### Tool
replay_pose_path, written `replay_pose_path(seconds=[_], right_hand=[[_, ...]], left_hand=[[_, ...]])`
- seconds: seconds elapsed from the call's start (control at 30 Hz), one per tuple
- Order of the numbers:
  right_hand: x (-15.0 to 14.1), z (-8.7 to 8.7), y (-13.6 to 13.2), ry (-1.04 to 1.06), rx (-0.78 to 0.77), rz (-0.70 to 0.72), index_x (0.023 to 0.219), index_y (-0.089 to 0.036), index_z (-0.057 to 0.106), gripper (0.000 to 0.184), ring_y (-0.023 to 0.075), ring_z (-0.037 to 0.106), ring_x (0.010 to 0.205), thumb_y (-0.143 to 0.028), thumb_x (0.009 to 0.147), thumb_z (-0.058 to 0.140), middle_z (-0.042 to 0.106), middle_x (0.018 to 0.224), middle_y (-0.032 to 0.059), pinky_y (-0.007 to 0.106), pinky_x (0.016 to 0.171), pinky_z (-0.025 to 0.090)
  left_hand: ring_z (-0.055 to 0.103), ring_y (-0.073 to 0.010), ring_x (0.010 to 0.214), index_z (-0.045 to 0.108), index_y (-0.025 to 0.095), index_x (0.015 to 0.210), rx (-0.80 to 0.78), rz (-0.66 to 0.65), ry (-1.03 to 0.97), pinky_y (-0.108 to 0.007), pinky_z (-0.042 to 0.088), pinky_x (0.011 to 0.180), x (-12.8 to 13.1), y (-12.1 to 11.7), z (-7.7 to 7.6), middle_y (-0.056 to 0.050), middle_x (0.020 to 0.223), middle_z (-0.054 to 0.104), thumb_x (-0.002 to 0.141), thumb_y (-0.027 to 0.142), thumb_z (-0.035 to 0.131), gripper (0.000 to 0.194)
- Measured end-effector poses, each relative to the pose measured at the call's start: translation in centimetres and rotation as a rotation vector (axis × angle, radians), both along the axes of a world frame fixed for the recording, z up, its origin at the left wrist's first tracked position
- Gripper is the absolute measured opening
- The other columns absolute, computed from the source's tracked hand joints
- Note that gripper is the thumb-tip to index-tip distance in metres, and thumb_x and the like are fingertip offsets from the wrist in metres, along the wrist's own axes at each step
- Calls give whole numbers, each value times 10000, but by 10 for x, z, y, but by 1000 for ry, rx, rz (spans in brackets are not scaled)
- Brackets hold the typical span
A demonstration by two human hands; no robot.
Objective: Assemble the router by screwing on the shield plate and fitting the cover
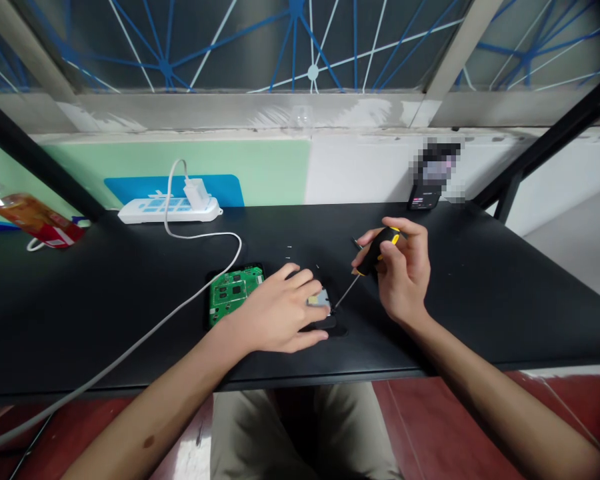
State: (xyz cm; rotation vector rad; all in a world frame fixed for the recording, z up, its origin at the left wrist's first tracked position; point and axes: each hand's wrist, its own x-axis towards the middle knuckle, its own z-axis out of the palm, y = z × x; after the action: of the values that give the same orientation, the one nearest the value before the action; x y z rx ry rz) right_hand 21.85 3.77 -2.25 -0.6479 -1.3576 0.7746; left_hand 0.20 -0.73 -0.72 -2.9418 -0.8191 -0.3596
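My left hand (283,310) lies across a small black casing (325,322) with a silvery metal part (323,300) in it, its thumb at the near edge and its fingers spread over the top. Much of that casing is hidden under the palm. Closed round the black and yellow handle of a screwdriver (375,257) is my right hand (405,270). The screwdriver slants down to the left, its tip at the casing's right end. A thin dark piece (357,244) shows by the right fingertips. Left of my left hand sits a green circuit board (230,297) in a black shell.
Several tiny screws, one being this screw (289,247), lie beyond my left hand. A white cable (205,288) crosses the black table (480,300) from a power strip (170,210). A bottle (37,217) stands left; a phone (430,177) leans against the wall.
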Motion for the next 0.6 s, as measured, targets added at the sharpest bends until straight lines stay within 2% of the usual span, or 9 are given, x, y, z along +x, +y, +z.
replay_pose_path(seconds=[0.27,0.4,0.6], right_hand=[[0,0,-2,-2,1,19,1163,-338,550,202,114,637,568,-320,964,586,655,926,-18,274,487,548],[0,0,-2,-8,6,13,1162,-344,552,203,116,635,562,-332,963,592,656,919,-18,273,480,542],[0,0,-1,7,-4,9,1159,-338,556,213,114,644,565,-342,953,608,664,921,-14,267,482,562]], left_hand=[[575,-244,985,746,202,1016,-141,24,-136,-398,401,904,2,-3,0,-73,1030,671,951,447,612,287],[581,-236,974,748,209,967,-145,12,-163,-398,403,899,2,-4,2,-61,1011,680,955,433,612,263],[577,-240,955,744,190,996,-127,40,-142,-398,404,872,2,-3,1,-61,991,681,953,419,615,266]])
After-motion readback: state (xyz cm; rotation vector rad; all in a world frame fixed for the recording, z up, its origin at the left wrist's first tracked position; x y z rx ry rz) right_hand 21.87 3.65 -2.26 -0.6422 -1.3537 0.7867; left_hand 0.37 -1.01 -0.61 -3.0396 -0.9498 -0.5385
